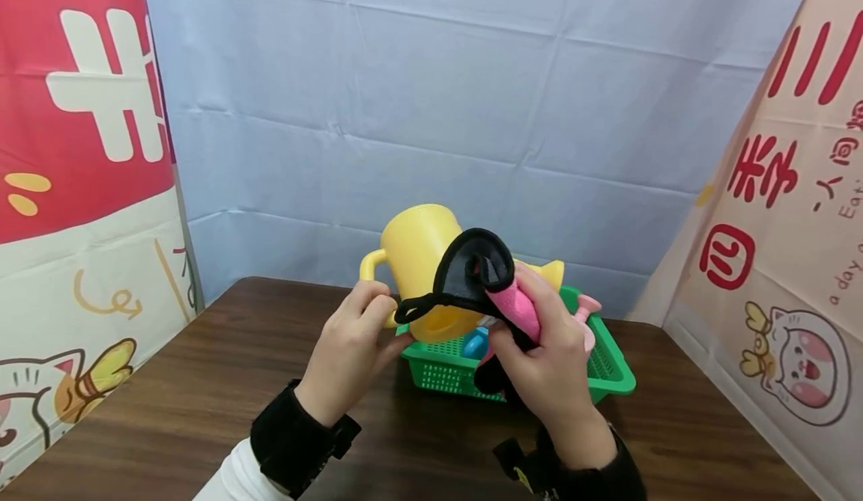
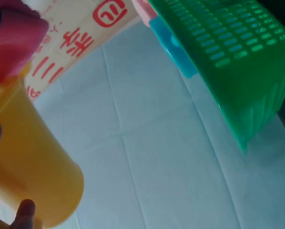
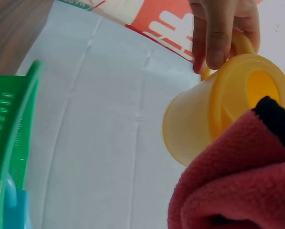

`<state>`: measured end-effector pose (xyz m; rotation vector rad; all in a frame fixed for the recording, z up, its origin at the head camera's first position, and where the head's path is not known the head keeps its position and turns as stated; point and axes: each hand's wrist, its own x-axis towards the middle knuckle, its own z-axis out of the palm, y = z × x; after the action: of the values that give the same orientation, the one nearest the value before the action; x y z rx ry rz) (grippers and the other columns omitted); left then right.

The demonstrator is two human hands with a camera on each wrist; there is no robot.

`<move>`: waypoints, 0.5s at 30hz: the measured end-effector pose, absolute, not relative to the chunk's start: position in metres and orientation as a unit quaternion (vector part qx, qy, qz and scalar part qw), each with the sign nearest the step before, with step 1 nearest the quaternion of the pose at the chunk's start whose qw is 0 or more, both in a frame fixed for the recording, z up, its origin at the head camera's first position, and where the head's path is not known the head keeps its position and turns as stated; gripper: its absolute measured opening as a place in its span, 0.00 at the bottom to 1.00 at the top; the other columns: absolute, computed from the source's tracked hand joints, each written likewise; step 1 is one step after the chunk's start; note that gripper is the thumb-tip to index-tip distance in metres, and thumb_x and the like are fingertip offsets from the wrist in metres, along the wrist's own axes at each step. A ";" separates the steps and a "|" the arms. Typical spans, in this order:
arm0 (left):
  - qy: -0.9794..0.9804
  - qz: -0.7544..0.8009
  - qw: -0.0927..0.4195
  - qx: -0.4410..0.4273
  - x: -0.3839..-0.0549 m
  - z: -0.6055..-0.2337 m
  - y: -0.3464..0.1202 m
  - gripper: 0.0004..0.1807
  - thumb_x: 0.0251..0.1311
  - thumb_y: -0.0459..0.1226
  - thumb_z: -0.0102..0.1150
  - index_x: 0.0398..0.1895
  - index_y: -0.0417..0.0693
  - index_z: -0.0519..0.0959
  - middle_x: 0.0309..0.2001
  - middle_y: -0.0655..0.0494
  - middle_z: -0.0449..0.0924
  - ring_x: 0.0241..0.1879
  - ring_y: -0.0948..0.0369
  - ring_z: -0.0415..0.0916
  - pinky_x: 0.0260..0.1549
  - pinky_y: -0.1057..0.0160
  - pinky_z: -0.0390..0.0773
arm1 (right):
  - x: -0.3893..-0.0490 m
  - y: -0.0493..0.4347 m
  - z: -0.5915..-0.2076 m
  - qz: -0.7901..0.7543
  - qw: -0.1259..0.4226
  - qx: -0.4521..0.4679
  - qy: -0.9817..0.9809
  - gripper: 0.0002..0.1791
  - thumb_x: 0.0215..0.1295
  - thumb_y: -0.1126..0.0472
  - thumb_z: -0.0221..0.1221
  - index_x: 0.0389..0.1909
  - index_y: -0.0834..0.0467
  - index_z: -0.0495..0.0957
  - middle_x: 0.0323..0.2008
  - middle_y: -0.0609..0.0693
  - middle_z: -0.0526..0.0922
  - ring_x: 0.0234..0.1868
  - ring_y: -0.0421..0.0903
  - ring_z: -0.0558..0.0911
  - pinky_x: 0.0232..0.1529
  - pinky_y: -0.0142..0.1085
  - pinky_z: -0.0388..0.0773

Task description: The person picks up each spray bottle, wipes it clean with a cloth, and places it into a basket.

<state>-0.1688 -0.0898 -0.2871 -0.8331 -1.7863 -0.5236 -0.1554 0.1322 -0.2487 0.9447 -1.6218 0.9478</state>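
A yellow watering can (image 1: 421,250) is held tilted above the front of the green basket, its spout (image 1: 551,272) pointing right. My left hand (image 1: 350,344) grips its handle, with the fingers curled round it. In my right hand (image 1: 549,351) is a folded cleaning cloth (image 1: 515,310), pink and fleecy on one side and black on the other, with a black edge and hanging loop. The cloth lies in front of the can in the head view, hiding part of it. From the right wrist, the can's partly covered top (image 3: 249,90) shows beside the pink cloth (image 3: 237,167).
A green perforated basket (image 1: 623,377) stands on the brown wooden table (image 1: 222,381). Inside it are a blue item (image 1: 476,344) and a pink piece (image 1: 588,305). A pale blue cloth backdrop (image 1: 404,96) hangs behind, with printed cloths at both sides.
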 end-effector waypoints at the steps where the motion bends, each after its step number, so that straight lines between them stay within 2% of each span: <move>1: -0.750 -0.218 0.519 -0.348 -0.170 -0.288 -0.090 0.24 0.36 0.31 0.76 0.33 0.42 0.70 0.39 0.50 0.67 0.34 0.59 0.68 0.31 0.64 0.74 | -0.157 0.132 -0.250 0.383 0.495 0.396 -0.672 0.26 0.45 0.69 0.56 0.51 0.64 0.74 0.52 0.57 0.78 0.50 0.47 0.77 0.54 0.47 0.47; 3: -0.760 -0.216 0.505 -0.349 -0.171 -0.288 -0.092 0.24 0.35 0.30 0.76 0.32 0.42 0.69 0.40 0.50 0.67 0.36 0.58 0.67 0.32 0.63 0.73 | -0.157 0.132 -0.250 0.360 0.487 0.414 -0.680 0.27 0.45 0.70 0.55 0.52 0.65 0.74 0.54 0.58 0.76 0.53 0.50 0.76 0.59 0.43 0.50; 6: -0.772 -0.202 0.487 -0.356 -0.174 -0.289 -0.093 0.23 0.38 0.31 0.75 0.30 0.44 0.67 0.47 0.46 0.68 0.43 0.55 0.70 0.35 0.62 0.75 | -0.151 0.130 -0.250 0.290 0.485 0.420 -0.710 0.28 0.44 0.69 0.55 0.53 0.62 0.75 0.55 0.56 0.75 0.55 0.51 0.75 0.56 0.35 0.66; 10: -0.775 -0.183 0.478 -0.370 -0.177 -0.292 -0.093 0.22 0.40 0.32 0.75 0.34 0.44 0.70 0.63 0.39 0.62 0.52 0.50 0.72 0.39 0.61 0.77 | -0.138 0.122 -0.247 0.179 0.494 0.419 -0.740 0.31 0.40 0.68 0.62 0.53 0.58 0.75 0.54 0.55 0.76 0.55 0.52 0.75 0.52 0.42 0.73; 12: -0.773 -0.179 0.481 -0.373 -0.178 -0.294 -0.093 0.23 0.39 0.33 0.76 0.37 0.45 0.70 0.66 0.39 0.58 0.51 0.49 0.72 0.38 0.60 0.77 | -0.135 0.119 -0.246 0.152 0.498 0.422 -0.742 0.34 0.36 0.68 0.66 0.53 0.58 0.76 0.54 0.55 0.76 0.55 0.54 0.75 0.52 0.48 0.73; 15: -0.767 -0.179 0.488 -0.375 -0.178 -0.295 -0.092 0.26 0.37 0.33 0.77 0.39 0.45 0.71 0.66 0.40 0.58 0.50 0.48 0.73 0.40 0.59 0.77 | -0.134 0.116 -0.246 0.146 0.500 0.420 -0.744 0.36 0.32 0.69 0.68 0.52 0.58 0.76 0.53 0.55 0.76 0.55 0.54 0.75 0.51 0.51 0.73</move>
<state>-0.1778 -0.0924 -0.2946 -0.9124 -1.8650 -0.4343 -0.1336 0.1161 -0.2462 1.0150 -1.7991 0.3523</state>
